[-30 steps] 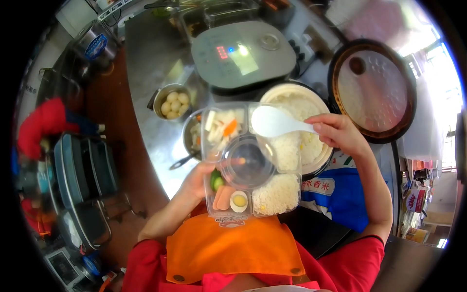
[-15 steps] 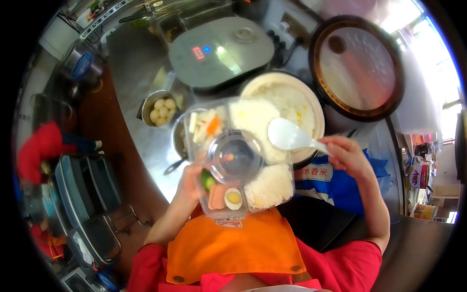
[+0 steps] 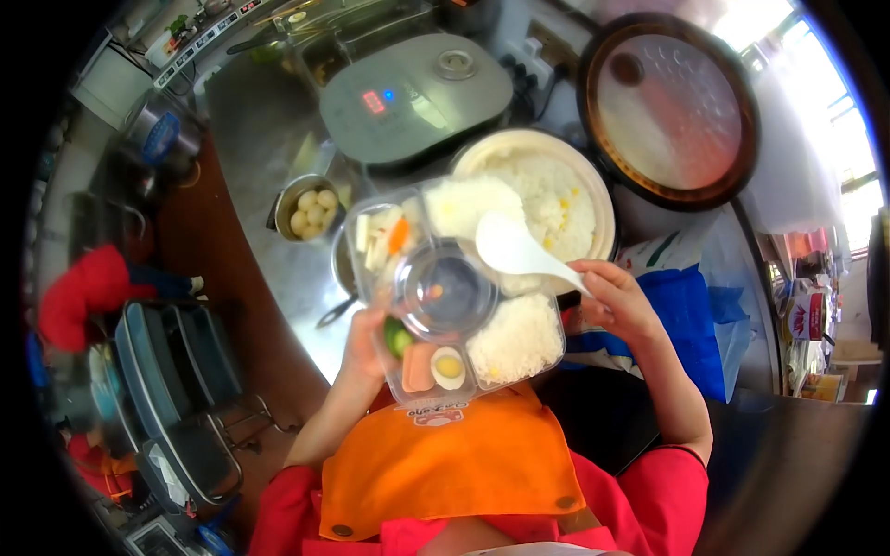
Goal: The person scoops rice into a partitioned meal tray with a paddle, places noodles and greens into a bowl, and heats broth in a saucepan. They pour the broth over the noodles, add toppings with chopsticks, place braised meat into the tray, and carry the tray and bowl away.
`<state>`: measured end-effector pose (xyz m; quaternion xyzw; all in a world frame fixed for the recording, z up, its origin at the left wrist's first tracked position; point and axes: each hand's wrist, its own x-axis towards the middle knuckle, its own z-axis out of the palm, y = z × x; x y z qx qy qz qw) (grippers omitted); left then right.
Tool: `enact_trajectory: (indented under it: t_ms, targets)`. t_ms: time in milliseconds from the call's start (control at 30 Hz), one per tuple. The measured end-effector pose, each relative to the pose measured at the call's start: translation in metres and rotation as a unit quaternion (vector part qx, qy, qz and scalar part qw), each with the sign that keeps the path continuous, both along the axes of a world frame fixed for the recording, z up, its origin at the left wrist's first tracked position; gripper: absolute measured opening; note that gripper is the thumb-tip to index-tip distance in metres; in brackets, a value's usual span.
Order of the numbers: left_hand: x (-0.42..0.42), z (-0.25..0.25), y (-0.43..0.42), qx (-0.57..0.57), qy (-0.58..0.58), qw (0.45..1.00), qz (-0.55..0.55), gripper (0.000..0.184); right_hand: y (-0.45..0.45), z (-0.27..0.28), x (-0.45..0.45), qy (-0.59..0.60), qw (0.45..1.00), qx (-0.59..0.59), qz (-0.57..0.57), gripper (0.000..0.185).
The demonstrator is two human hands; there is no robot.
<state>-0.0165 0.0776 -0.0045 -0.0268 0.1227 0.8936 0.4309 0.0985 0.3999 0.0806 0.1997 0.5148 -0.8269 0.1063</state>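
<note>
My left hand [image 3: 367, 341] grips the left side of a clear plastic meal tray [image 3: 408, 269], its fingers partly hidden under it. My right hand [image 3: 612, 289] is closed round the handle of a white rice paddle [image 3: 510, 246], whose blade lies over the rice [image 3: 471, 204] in the tray's upper right compartment. More rice [image 3: 515, 339] fills the lower right one. Vegetable strips [image 3: 380, 236] sit upper left; half an egg [image 3: 448, 367], pink sausage slices [image 3: 419, 368] and green vegetable [image 3: 398, 338] sit lower left. The round middle compartment is see-through. Behind the tray stands a pot of rice [image 3: 567, 199].
A rice cooker with a lit display [image 3: 417, 97] stands beyond the tray. A large round lid [image 3: 669, 111] is at the right, above a blue bag [image 3: 681, 320]. A small pot of pale round balls [image 3: 310, 209] stands left. Another person's red sleeve [image 3: 85, 296] shows far left.
My right hand and the rice paddle have moved left, drawing the blade across the tray's upper right rice. My left hand still holds the tray in nearly the same place.
</note>
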Motion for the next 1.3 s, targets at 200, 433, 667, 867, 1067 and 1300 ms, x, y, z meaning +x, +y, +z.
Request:
enact_trajectory:
  t_ms: [200, 433, 667, 867, 1067, 1300]
  targets:
    - [0.005, -0.002, -0.007, 0.011, -0.009, 1.000, -0.008, 0.080, -0.005, -0.001, 0.013, 0.008, 1.000, 0.018, 0.002, 0.028]
    - [0.000, -0.007, -0.001, 0.001, -0.007, 1.000, -0.006, 0.081, -0.010, -0.017, 0.038, 0.016, 0.999, 0.027, -0.022, 0.028]
    - [0.004, -0.006, 0.001, -0.002, -0.018, 1.000, 0.008, 0.082, -0.006, -0.004, 0.036, 0.004, 1.000, 0.031, 0.001, 0.029]
    - [0.004, -0.010, -0.006, 0.011, -0.020, 1.000, -0.012, 0.078, -0.005, -0.015, 0.022, 0.019, 0.996, 0.080, -0.039, 0.029]
    - [0.008, -0.005, -0.009, 0.036, -0.017, 0.999, -0.029, 0.073, -0.019, 0.007, -0.002, 0.021, 0.981, 0.192, 0.007, 0.025]
    - [0.012, -0.016, -0.008, 0.067, -0.017, 0.997, -0.039, 0.069, -0.016, 0.049, -0.063, 0.045, 0.962, 0.256, 0.082, 0.028]
